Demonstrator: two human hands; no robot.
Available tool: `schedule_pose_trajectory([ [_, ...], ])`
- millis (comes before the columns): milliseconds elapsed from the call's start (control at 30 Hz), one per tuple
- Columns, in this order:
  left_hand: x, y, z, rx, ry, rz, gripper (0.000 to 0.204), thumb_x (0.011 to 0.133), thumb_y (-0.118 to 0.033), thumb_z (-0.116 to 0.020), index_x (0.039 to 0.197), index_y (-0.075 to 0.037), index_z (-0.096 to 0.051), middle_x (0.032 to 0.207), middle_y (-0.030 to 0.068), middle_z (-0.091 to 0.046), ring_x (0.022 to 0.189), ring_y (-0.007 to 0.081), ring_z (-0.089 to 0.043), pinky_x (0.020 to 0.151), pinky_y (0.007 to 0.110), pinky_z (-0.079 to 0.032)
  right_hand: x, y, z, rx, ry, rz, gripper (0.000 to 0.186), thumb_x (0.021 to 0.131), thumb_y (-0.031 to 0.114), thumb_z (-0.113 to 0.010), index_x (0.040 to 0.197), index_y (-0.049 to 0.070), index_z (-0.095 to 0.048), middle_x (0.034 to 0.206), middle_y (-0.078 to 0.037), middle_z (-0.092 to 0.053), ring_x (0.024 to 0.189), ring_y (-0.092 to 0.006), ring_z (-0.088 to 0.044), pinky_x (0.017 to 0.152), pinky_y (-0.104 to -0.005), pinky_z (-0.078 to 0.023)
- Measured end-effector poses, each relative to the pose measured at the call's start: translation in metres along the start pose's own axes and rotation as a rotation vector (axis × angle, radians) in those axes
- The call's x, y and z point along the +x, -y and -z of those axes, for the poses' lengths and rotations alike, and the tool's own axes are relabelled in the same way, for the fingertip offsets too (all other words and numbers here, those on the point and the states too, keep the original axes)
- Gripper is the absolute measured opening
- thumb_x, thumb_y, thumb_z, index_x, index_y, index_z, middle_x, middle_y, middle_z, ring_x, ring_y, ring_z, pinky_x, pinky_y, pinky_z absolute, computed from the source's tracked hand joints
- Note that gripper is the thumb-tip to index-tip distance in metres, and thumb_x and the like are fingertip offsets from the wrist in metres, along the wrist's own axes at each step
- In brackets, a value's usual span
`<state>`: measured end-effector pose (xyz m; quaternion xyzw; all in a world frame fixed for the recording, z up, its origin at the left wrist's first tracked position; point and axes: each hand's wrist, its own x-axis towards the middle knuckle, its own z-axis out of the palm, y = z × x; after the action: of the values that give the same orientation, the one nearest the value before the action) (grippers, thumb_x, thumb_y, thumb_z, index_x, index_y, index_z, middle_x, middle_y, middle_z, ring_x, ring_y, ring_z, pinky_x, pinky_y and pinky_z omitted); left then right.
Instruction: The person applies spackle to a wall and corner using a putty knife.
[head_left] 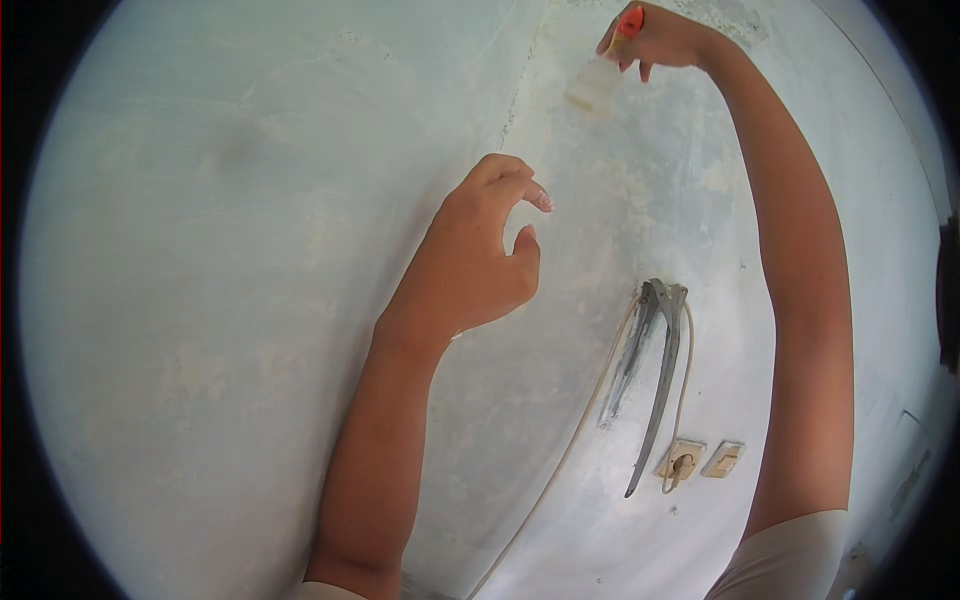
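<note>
My right hand (668, 38) is raised high against the pale, patchy wall (250, 320), its fingers wrapped round the red handle of a putty knife (596, 84). The wide, pale blade points down and left, slightly blurred, with a brownish edge; whether it touches the wall I cannot tell. Lower and to the left, my left hand (475, 240) is held up before the wall. Its thumb and curled forefinger stand apart with nothing between them. Whitish specks mark its fingertips. A thin rough crack (515, 100) runs down the wall between the hands.
Below the right hand, a dark strip (660, 390) hangs from the wall beside a thin pale cable (560, 455). A wall socket (681, 459) with a plug in it sits lower down, next to a wall switch (723, 459). A dark object (948, 295) shows at the right rim.
</note>
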<state>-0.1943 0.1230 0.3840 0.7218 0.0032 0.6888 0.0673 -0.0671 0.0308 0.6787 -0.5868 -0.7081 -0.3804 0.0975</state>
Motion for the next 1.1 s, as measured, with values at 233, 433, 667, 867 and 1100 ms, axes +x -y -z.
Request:
schedule_pose_trajectory([
  [233, -0.002, -0.003, 0.003, -0.004, 0.005, 0.003, 0.023, 0.081, 0.006, -0.056, 0.099, -0.006, -0.063, 0.123, 0.0093, -0.058, 0.109, 0.0258, -0.058, 0.084, 0.035, -0.050, 0.055, -0.034, 0.027, -0.119, -0.261, -0.064, 0.019, 0.078, 0.003, -0.052, 0.059, 0.001, -0.051, 0.057, -0.008, -0.051, 0.057, -0.0190, -0.047, 0.055, -0.0379, -0.048],
  [433, -0.002, -0.003, 0.002, -0.008, 0.029, 0.026, 0.023, 0.080, 0.006, -0.057, 0.099, -0.005, -0.062, 0.123, 0.0101, -0.058, 0.109, 0.0270, -0.058, 0.085, 0.036, -0.050, 0.088, -0.081, 0.023, -0.482, -0.625, 0.103, 0.011, 0.071, -0.003, -0.049, 0.060, -0.002, -0.052, 0.058, -0.021, -0.049, 0.059, -0.0220, -0.049, 0.057, -0.0393, -0.045],
  [667, -0.004, 0.003, 0.004, 0.043, 0.027, 0.018, 0.023, 0.080, 0.006, -0.058, 0.099, -0.006, -0.062, 0.123, 0.0108, -0.059, 0.108, 0.0275, -0.059, 0.083, 0.035, -0.050, 0.046, -0.077, -0.029, -0.709, -0.488, 0.241, 0.013, 0.086, 0.004, -0.057, 0.092, -0.003, -0.066, 0.085, -0.019, -0.065, 0.081, -0.0290, -0.064, 0.071, -0.0386, -0.052],
  [867, -0.002, -0.001, 0.001, 0.010, 0.034, -0.006, 0.024, 0.080, 0.007, -0.058, 0.099, -0.006, -0.063, 0.123, 0.0109, -0.059, 0.108, 0.0270, -0.059, 0.083, 0.035, -0.050, -0.059, -0.051, -0.083, -0.486, -0.424, 0.437, 0.025, 0.083, -0.003, -0.055, 0.106, -0.006, -0.065, 0.098, -0.019, -0.065, 0.102, -0.0352, -0.059, 0.087, -0.0391, -0.049],
  [1100, -0.003, 0.002, -0.001, 0.005, 0.038, -0.005, 0.023, 0.080, 0.007, -0.057, 0.099, -0.006, -0.063, 0.124, 0.0108, -0.058, 0.110, 0.0268, -0.058, 0.083, 0.035, -0.050, -0.105, 0.003, -0.053, -0.104, 0.018, 0.179, 0.018, 0.088, 0.003, -0.063, 0.103, -0.003, -0.070, 0.097, -0.017, -0.070, 0.082, -0.0288, -0.064, 0.075, -0.0358, -0.052],
])
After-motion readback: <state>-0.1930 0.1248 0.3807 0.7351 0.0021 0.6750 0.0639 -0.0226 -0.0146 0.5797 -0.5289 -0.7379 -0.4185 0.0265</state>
